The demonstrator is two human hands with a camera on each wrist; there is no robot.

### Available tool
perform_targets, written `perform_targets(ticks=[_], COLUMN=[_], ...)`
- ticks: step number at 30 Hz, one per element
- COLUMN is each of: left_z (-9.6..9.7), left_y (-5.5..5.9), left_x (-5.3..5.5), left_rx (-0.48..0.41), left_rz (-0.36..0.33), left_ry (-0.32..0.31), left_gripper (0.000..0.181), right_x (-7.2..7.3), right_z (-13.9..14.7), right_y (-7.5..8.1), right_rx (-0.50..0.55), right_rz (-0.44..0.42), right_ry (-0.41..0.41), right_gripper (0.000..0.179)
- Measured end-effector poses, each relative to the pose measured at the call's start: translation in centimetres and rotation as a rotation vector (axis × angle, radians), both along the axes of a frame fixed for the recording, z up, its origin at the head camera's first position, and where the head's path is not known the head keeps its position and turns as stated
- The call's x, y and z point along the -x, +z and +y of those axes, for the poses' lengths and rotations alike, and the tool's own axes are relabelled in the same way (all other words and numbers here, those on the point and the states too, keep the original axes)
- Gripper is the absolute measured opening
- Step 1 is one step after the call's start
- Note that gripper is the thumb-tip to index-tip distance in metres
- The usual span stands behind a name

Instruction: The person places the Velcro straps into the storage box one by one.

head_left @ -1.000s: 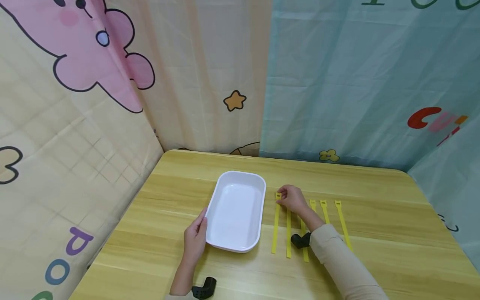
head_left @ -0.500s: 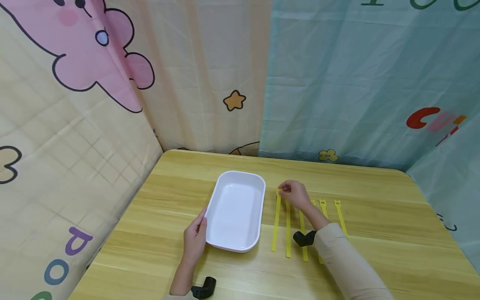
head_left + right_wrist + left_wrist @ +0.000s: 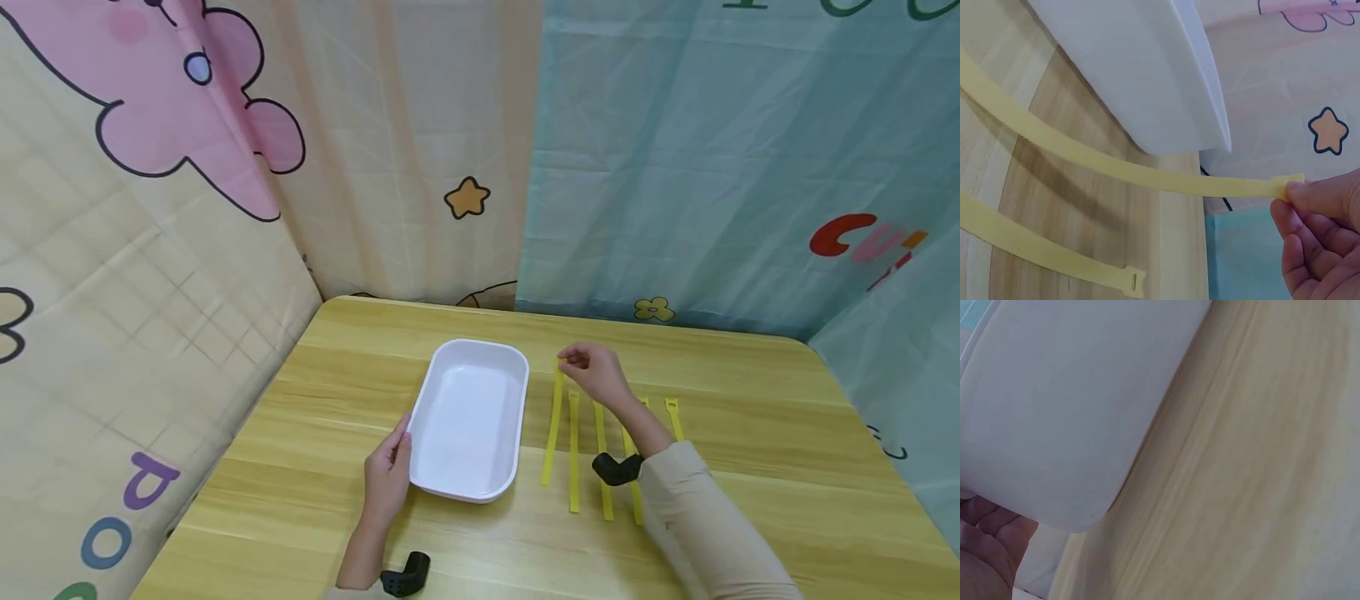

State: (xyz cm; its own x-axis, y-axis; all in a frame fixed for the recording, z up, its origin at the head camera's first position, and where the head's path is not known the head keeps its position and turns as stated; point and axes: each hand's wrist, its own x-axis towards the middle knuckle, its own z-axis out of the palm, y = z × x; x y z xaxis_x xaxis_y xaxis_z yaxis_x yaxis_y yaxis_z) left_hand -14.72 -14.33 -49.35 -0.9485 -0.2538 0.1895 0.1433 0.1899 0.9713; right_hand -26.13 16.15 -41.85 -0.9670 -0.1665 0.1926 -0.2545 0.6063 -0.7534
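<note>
My left hand [image 3: 387, 479] grips the near left edge of a white rectangular tray [image 3: 467, 429], its thumb along the side wall. In the left wrist view curled fingers [image 3: 999, 528] meet the tray's rim. To the right of the tray, my right hand [image 3: 597, 375] pinches the slotted head of a yellow hook-and-loop cable tie [image 3: 553, 425] between thumb and fingertips. This tie [image 3: 1116, 169] bows up off the table in the right wrist view, casting a shadow. A second yellow tie [image 3: 1041, 253] lies flat below it, its slotted end showing.
Several more yellow ties [image 3: 574, 454] lie in a row on the wooden table [image 3: 300, 467], partly covered by the right forearm. Each wrist wears a black camera mount [image 3: 617, 469]. Printed curtains [image 3: 637, 167] hang behind the table's far edge.
My right hand has risen and moved slightly away toward the far edge, lifting the leftmost tie by its head; its lower end has shifted too. The left hand and tray stay put.
</note>
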Motion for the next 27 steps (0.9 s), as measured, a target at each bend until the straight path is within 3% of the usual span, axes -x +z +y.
perform_targets(ticks=[19, 23, 27], left_z=[0.0, 0.0, 0.1], left_y=[-0.1, 0.0, 0.0], left_x=[0.0, -0.1, -0.2], left_rx=[0.013, 0.007, 0.011], left_rz=[0.027, 0.014, 0.003], left_ry=[0.003, 0.0, 0.003], left_gripper=[0.033, 0.033, 0.033], right_x=[-2.1, -2.7, -3.1], right_z=[-0.9, -1.0, -0.9], right_y=[4.6, 6.3, 8.1], right_rx=[0.065, 0.073, 0.078], right_rz=[0.071, 0.085, 0.165], right_ry=[0.09, 0.1, 0.117], right_gripper=[0.014, 0.015, 0.013])
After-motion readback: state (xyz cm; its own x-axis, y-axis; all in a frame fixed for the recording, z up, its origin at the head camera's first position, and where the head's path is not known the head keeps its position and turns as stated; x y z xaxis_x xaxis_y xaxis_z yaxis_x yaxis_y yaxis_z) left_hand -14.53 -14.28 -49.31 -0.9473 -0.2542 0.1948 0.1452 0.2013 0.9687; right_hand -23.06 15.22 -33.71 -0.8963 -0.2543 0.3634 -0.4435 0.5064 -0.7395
